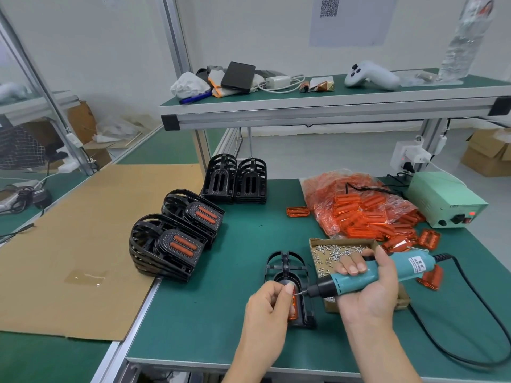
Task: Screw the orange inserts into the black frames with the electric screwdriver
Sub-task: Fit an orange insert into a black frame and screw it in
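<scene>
L hand: (269, 301) grip clenched, thumb + forefinger pinching a small screw (296, 293) at the driver's bit tip, right over the work frame.
R hand: (367, 286) grip wrapped round the teal electric screwdriver (367, 277), body lying approx. horizontal, bit pointing left toward L hand. Black cord (470, 288) runs off its rear, loops across bench to the right edge.
Work frame: black frame (286, 268) flat on the green bench (207, 313), front-centre, directly under both hands. Orange insert (293, 305) seated in it, mostly hidden by L hand.
Screws: open cardboard box of screws (336, 251) just right of work frame, behind R hand; partly covered by it.
Done stacks: 2 stacks of black frames w/ orange inserts showing, front stack (163, 247) and rear stack (193, 211), left of work frame near bench's left edge.
Blank stacks: 2 stacks of bare black frames (235, 179) side by side, standing at back of bench, no orange in them.
Insert supply: clear bag of orange inserts (359, 205) back-right; loose ones lie around it, one apart at its left (297, 211), several by the driver's rear end.
PSU: pale green power unit (445, 200) far right, beside bag; red light lit on its front.
Left side: cardboard sheet (83, 244) covers the adjoining bench.
Shelf: upper shelf (331, 102) holds white controller (370, 76), black slab-shaped device (237, 77), white charger + cable, blue pen, misc. bags.
</scene>
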`<action>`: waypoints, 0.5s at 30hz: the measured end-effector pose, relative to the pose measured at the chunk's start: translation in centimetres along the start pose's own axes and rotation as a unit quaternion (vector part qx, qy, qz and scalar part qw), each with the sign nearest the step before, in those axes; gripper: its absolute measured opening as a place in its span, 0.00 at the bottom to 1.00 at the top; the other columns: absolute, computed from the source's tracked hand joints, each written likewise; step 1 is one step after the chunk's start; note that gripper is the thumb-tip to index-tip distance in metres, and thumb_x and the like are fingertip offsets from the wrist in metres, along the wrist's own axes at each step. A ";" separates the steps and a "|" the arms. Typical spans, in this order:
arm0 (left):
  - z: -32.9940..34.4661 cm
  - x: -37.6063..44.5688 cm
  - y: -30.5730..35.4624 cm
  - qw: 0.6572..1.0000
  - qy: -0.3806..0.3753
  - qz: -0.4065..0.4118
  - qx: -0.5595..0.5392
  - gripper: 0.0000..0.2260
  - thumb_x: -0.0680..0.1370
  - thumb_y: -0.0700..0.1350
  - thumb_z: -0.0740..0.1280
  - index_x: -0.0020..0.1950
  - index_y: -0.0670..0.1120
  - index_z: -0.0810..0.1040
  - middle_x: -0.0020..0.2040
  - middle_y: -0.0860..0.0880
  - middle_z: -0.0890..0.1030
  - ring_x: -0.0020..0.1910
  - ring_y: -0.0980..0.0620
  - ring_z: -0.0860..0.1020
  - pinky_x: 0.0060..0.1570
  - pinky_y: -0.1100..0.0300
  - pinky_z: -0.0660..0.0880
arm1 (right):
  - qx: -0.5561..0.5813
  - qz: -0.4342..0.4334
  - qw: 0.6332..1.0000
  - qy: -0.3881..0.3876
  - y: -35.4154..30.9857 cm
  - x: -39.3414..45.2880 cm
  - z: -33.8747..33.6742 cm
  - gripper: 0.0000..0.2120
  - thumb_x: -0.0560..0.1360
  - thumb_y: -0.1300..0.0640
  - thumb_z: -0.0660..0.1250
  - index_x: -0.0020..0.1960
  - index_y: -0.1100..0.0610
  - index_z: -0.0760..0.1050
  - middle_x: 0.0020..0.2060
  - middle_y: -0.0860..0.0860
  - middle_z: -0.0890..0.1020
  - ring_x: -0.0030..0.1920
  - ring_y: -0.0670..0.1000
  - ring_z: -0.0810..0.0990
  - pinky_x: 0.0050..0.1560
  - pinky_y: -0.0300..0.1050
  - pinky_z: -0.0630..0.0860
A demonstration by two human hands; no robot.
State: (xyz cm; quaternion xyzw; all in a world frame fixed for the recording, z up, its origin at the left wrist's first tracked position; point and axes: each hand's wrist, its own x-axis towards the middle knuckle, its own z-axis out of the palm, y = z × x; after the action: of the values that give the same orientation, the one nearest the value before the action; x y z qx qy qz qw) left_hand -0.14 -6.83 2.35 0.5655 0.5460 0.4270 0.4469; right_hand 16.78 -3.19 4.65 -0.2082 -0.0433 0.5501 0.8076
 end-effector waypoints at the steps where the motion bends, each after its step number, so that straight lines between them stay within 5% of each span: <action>1: 0.0 0.0 0.0 1.000 0.000 -0.002 0.001 0.14 0.84 0.55 0.63 0.39 0.54 0.76 0.34 0.51 0.80 0.32 0.58 0.72 0.35 0.64 0.70 | 0.001 -0.001 1.000 0.002 0.0 0.0 -0.1 0.10 0.78 0.52 0.69 0.40 0.52 0.73 0.28 0.46 0.68 0.28 0.46 0.67 0.30 0.39 0.71; 12: 0.7 0.1 -0.5 0.999 0.032 -0.021 0.019 0.22 0.83 0.56 0.63 0.32 0.49 0.73 0.28 0.54 0.74 0.28 0.59 0.66 0.31 0.68 0.65 | -0.037 -0.015 0.999 -0.023 0.4 0.2 0.0 0.11 0.78 0.52 0.68 0.39 0.52 0.73 0.28 0.46 0.69 0.28 0.46 0.69 0.31 0.39 0.71; 15: 0.4 0.3 -0.4 0.999 0.034 -0.012 0.035 0.22 0.83 0.57 0.63 0.32 0.47 0.75 0.31 0.52 0.79 0.29 0.59 0.70 0.32 0.67 0.68 | -0.050 -0.018 0.998 -0.034 0.7 0.3 0.2 0.13 0.79 0.52 0.67 0.36 0.52 0.75 0.27 0.47 0.69 0.28 0.47 0.69 0.30 0.39 0.71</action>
State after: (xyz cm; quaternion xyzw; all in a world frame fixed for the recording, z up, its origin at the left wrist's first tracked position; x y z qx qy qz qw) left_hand 0.17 -6.53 1.91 0.5592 0.5825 0.4213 0.4130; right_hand 16.25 -2.66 4.56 -0.2289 -0.1016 0.5394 0.8039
